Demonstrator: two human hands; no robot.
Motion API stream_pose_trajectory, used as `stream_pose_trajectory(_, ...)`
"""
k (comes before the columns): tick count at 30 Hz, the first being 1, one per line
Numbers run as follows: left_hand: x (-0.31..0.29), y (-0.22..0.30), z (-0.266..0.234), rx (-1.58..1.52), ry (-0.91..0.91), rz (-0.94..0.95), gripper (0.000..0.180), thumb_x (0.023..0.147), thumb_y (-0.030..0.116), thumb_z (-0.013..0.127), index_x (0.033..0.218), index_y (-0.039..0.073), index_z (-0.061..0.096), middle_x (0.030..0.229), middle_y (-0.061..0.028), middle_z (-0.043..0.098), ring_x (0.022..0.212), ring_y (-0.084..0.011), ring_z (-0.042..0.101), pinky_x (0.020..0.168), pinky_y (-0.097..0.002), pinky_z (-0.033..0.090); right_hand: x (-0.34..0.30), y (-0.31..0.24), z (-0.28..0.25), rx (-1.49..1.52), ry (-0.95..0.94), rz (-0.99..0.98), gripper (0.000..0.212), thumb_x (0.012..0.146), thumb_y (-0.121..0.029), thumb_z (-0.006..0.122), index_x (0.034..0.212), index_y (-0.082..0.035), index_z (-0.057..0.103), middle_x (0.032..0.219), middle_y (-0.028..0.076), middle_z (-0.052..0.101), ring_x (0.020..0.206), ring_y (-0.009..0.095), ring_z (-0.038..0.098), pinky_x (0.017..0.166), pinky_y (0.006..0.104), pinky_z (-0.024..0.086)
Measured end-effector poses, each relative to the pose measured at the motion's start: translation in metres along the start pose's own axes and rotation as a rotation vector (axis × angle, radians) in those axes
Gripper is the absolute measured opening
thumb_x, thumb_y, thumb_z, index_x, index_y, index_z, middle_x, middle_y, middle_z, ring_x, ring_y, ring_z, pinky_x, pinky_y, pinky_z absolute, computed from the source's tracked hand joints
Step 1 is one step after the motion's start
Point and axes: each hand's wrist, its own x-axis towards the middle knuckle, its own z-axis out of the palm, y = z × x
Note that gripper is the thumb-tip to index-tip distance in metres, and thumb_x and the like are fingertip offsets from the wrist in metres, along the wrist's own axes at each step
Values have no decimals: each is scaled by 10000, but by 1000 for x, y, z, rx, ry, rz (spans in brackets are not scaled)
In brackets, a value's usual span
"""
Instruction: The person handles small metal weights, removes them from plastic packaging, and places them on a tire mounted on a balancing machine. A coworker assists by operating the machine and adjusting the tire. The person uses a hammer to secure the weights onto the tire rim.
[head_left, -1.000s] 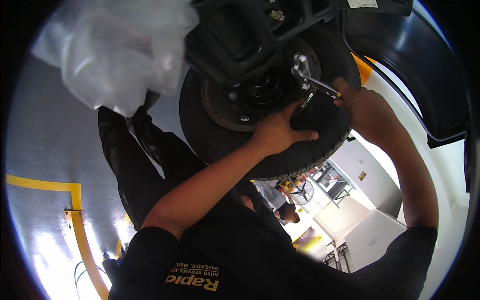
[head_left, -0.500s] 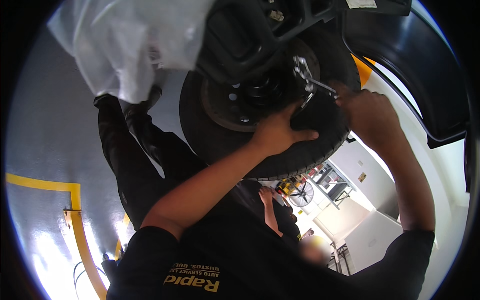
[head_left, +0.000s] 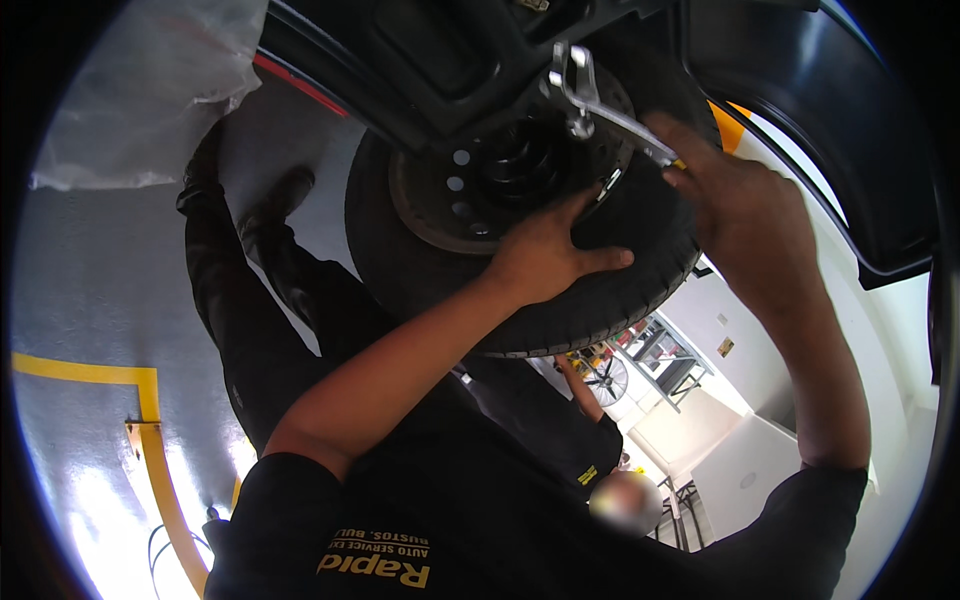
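Note:
My right hand (head_left: 745, 195) is closed round the handle of silver wheel-weight pliers (head_left: 615, 120), with a bit of yellow showing at the grip. Their jaws stand apart over the far side of the wheel rim (head_left: 405, 205). My left hand (head_left: 540, 250) lies against the rim and the black tire (head_left: 655, 240), thumb stretched out along the sidewall. Its fingertips are partly hidden. Close by those fingers, a small shiny metal strip (head_left: 610, 184) sits at the rim's edge. Several round holes show in the dark steel wheel.
Black plastic panels (head_left: 430, 60) overhang the wheel, and a curved black guard (head_left: 820, 140) stands at the right. A clear plastic sheet (head_left: 140, 100) hangs at the upper left. Behind the tire are another person (head_left: 560, 430), a fan (head_left: 605, 380) and a metal rack (head_left: 665, 365).
The pliers have moved up and left in the picture with my right hand. My left hand stays at the rim. The plastic sheet has shifted left, and the person behind has changed posture.

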Motion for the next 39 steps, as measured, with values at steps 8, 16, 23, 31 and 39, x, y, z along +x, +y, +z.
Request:
stream_pose_trajectory(8, 1, 1, -3, -8, -32, -7, 1023, 751, 611, 806, 1501, 19, 438, 1478, -244, 509, 1386, -354, 489, 1163, -397, 368, 17, 15, 0, -125, -139, -104, 320, 968, -213, 594, 1284, -181, 638, 767, 143, 694, 718, 318, 706, 681, 432, 551)
stream_pose_trajectory(16, -1, 3, -6, 25, -42, -54, 1035, 734, 628, 808, 1508, 48, 439, 1476, -249, 508, 1389, -365, 484, 1161, -410, 372, 13, 13, 12, -164, -7, -180, 253, 953, -182, 588, 1187, -143, 676, 704, 118, 682, 713, 279, 716, 634, 414, 555)
stream_pose_trajectory(23, 0, -1, -3, 3, -58, -39, 1028, 736, 632, 803, 1512, 63, 441, 1487, -244, 499, 1396, -366, 476, 1162, -418, 370, 11, 6, 17, -136, -120, -125, 308, 947, -141, 572, 1242, -106, 653, 752, 123, 703, 679, 321, 697, 594, 429, 524)
stream_pose_trajectory(31, 3, -2, -2, 50, -45, -47, 1027, 745, 645, 789, 1515, 62, 439, 1495, -239, 492, 1407, -357, 465, 1174, -415, 354, 13, -9, 3, -292, -287, 17, 390, 926, -108, 571, 1310, -139, 636, 803, 127, 717, 713, 309, 703, 655, 421, 544)
stream_pose_trajectory(39, 0, -4, -6, 12, -80, -67, 1005, 756, 628, 791, 1513, 65, 447, 1501, -241, 484, 1413, -359, 457, 1173, -418, 354, 11, -4, 10, 32, 197, -163, 311, 942, -131, 546, 1240, -119, 634, 782, 106, 707, 729, 278, 717, 597, 426, 531)
